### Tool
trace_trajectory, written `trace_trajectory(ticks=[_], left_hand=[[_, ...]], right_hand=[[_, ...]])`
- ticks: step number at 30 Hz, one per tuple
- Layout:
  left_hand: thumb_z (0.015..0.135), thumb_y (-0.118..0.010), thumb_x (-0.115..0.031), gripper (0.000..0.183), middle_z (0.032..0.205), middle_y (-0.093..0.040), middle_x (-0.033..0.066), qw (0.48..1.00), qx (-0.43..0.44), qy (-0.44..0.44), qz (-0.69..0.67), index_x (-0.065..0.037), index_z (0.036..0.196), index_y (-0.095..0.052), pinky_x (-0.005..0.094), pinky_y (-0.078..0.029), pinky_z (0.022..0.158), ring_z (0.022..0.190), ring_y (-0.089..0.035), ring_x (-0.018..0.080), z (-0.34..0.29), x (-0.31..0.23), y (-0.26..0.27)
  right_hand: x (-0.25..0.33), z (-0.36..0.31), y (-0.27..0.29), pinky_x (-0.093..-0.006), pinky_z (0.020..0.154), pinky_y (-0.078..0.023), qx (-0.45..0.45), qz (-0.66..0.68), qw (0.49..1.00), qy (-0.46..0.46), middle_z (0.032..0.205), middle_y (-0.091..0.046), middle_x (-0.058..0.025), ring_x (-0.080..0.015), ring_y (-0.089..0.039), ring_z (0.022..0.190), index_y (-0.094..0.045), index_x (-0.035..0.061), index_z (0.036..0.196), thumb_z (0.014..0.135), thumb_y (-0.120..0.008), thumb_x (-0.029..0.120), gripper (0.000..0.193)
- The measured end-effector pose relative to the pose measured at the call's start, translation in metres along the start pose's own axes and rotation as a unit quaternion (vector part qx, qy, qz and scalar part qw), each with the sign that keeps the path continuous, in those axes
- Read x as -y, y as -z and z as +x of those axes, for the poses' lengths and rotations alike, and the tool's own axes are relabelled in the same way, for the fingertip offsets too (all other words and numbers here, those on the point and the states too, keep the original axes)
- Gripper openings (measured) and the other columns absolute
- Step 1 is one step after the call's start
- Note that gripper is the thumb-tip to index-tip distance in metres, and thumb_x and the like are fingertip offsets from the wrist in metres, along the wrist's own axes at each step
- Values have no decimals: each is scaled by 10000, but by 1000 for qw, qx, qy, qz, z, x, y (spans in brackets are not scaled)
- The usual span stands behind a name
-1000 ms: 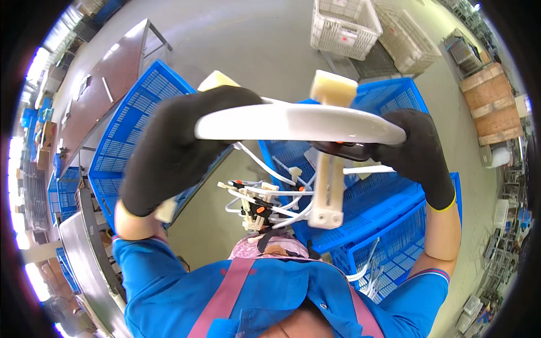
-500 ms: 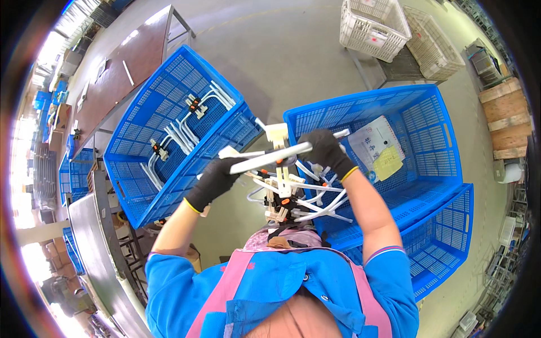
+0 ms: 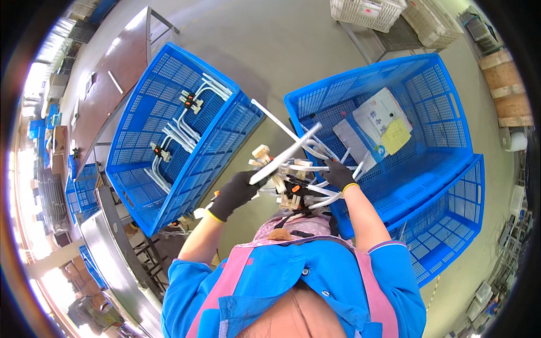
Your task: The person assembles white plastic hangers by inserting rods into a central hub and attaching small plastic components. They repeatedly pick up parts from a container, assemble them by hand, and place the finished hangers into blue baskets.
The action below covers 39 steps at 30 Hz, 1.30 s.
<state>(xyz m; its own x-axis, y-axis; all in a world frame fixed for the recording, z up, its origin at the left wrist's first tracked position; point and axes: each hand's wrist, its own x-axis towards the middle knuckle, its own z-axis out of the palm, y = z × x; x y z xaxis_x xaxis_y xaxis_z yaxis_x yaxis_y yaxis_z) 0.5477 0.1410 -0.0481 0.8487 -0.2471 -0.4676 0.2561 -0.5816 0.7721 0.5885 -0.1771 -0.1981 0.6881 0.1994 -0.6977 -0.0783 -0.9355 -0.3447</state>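
Note:
I hold a tangle of bent white tubes (image 3: 293,149) in front of my body. Cream and black clamps with orange bits (image 3: 290,187) join the tubes at the middle. My left hand (image 3: 239,193), in a black glove with a yellow cuff, is closed at the lower end of a thick white tube that slants up to the right. My right hand (image 3: 339,174), gloved alike, is closed round thinner white tubes at the right of the bundle. The fingertips are partly hidden. Other tubes reach over the near edge of the right blue crate (image 3: 428,163).
A blue crate (image 3: 163,62) at the left holds white tube assemblies (image 3: 183,135) with clamps. Papers (image 3: 380,121) lie in the right crate, which overlaps another blue crate (image 3: 445,236). A brown table (image 3: 101,96) stands far left, white crates (image 3: 369,14) at the back.
The thick tube has swung from nearly level to a steep slant. My right hand has come down and let go of its upper end, now gripping thinner tubes. My left hand has shifted right.

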Motion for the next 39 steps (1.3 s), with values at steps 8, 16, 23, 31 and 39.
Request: trace_trajectory(ticks=[8,16,23,31,39], left_hand=[[891,-629,-219,216,629,-569,11,999,-34,38,9,-17,959,-669,256,-419,532,572,-515,57,-38,-62,84],[958,-443,-179,326,832,-575,24,967,-217,-37,130,15,1190,-565,224,-435,650,715,-543,99,-109,-161,157],[942,-560,-344,442,792,-558,15,965,-196,-141,102,-27,1250,-559,217,-480,660,742,-567,139,-111,-225,128],[971,-519,-324,390,609,-397,-31,874,-247,-354,225,21,1137,-593,232,-276,518,558,-374,70,-78,-242,50],[950,-545,-327,394,585,-369,-40,910,-187,-358,93,35,1104,-556,229,-245,494,519,-328,57,-124,-259,-80]], right_hand=[[-41,-36,-63,-408,963,-445,-155,125,980,28,1209,-613,-152,-313,-583,1110,-604,96,1205,831,-610,420,494],[-91,-161,-121,-484,739,-494,-392,238,888,-34,902,-658,-169,-360,-625,849,-648,111,945,844,-576,350,269],[-152,-285,-254,-443,699,-495,-472,360,749,-294,845,-664,-154,-366,-630,803,-646,90,890,855,-568,294,221],[-240,-351,-414,-452,840,-485,-457,404,541,-579,1042,-649,-217,-385,-612,969,-562,8,1148,814,-631,280,437],[-294,-332,-449,-458,881,-473,-369,496,556,-556,1040,-641,-259,-408,-597,1020,-631,-15,971,766,-650,445,504]])
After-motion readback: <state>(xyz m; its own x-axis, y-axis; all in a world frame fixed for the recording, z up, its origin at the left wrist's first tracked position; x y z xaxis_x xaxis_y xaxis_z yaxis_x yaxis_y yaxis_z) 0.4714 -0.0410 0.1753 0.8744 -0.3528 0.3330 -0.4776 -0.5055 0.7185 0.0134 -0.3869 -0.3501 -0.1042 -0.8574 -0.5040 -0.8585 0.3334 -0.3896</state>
